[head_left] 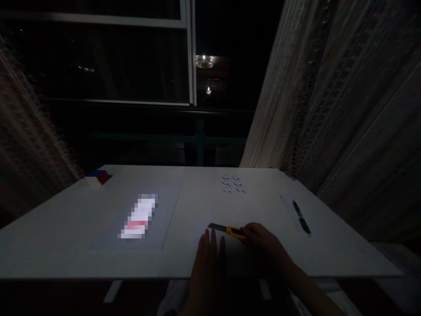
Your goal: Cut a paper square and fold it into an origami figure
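Dim white table (59, 232): the right hand (263, 240) pinches a yellow knife (227, 229) in its grip; the left hand (210, 260) lies flat, open. Its fingers look safest kept off the blade's path.

Right hand (263, 239) gripping yellow utility knife (230, 230), left hand (210, 259) flat on white table (66, 237)

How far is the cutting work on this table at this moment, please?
Done: several small cut-out pieces lie grouped at the far side of the table. In hand: the right hand holds a yellow utility knife, blade out, while the left hand lies flat beside it. Left: the large sheet on the left looks whole, so more cutting probably remains.
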Demonstrator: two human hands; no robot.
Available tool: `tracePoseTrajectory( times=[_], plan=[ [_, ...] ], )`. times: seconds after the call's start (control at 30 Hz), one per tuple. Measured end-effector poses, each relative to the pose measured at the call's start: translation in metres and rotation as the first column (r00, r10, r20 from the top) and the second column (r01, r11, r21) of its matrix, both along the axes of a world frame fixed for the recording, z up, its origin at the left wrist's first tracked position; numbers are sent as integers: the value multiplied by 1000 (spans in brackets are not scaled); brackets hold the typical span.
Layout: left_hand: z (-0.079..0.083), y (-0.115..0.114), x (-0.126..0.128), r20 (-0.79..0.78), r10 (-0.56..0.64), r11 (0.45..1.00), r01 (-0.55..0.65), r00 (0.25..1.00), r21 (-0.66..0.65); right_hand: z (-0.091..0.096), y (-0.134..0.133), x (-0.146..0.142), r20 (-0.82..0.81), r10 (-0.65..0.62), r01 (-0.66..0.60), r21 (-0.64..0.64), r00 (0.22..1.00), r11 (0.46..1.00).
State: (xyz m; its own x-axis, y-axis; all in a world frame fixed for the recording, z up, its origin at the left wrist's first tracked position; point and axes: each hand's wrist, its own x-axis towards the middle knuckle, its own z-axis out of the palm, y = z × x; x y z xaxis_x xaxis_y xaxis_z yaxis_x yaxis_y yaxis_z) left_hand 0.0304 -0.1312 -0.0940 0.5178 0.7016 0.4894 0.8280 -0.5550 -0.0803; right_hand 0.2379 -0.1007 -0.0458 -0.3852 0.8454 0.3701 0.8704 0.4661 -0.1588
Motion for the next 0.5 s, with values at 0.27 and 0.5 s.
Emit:
tracePoseTrajectory(
  times=[0.27, 0.5],
  plan=[
    [67, 21, -26, 37, -126, 965, 131, 991, -227, -4, 2, -2, 36, 34, -35, 45, 999, 998],
    [64, 47, -31, 39, -89, 967, 95, 995, -235, -4, 11, -5, 31, 72, -73, 24, 997, 997]
  ],
)
